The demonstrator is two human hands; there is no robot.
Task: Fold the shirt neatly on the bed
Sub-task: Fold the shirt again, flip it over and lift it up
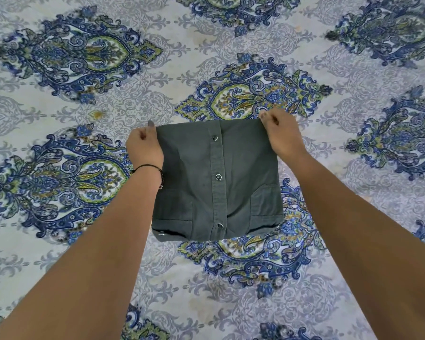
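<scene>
I find the shirt [217, 180] lying folded at the centre of the bed [59, 253], button strip running 12 to 6. Left hand [144, 148] pinches the 11 o'clock corner, right hand [284, 137] the 1 o'clock corner; both equally near, cloth lying toward 6 from the fingers.

a patterned bedsheet [88, 241] is spread flat across the whole view. large blue and green paisley medallions [76, 54] are printed on a pale ground with grey scrollwork. a small yellowish stain [97, 114] is seen on the sheet at upper left.
</scene>
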